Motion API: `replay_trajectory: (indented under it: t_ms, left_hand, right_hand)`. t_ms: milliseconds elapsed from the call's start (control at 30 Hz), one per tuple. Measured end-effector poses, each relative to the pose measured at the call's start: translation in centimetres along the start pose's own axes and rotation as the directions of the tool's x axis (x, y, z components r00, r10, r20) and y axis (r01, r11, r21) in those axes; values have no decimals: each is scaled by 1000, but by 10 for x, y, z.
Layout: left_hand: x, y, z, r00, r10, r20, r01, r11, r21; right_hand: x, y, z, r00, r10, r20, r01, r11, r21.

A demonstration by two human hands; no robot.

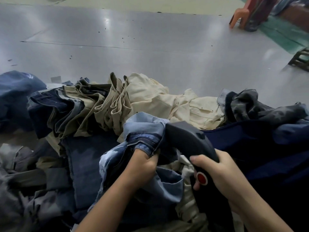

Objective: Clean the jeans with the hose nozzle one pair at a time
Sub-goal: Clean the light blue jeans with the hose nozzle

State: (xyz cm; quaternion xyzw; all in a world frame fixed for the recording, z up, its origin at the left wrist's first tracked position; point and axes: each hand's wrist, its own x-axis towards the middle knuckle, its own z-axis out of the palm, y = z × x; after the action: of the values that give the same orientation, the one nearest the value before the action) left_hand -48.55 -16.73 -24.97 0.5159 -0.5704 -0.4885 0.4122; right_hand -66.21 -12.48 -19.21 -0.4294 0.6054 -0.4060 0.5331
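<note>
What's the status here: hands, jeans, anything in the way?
Left hand grips light blue jeans at the zipper. Right hand holds the nozzle against them. Piled trousers crowd all around.

You're facing a smooth, glossy grey tabletop (150, 39), soft woven denim jeans (143, 129), and a matt dark plastic nozzle (187, 139).

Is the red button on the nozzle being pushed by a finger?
No, the red button on the hose nozzle shows uncovered, while the right hand grips the handle around it.
</note>
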Motion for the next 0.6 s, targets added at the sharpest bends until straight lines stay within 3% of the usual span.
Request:
replay_trajectory:
  t_ms: [67,233,367,467,600]
  left_hand:
    - [-1,-2,1,1000,-6,-3,6,1000,20]
    - [1,0,0,999,33,-2,-33,999,-6]
    - [1,4,-3,999,40,-1,-40,992,-119]
    - [1,6,-4,1000,-12,-11,8,946,-325]
    - [1,15,-9,993,-98,67,118,739,-664]
  right_hand:
    - [2,-2,-6,999,-11,-39,13,999,43]
    - [-5,1,2,994,18,105,-17,1000,-6]
    - [8,8,3,1000,-16,-18,16,999,39]
    - [20,14,0,989,-2,-148,30,982,185]
    - [34,17,1,978,-13,-209,79,948,308]
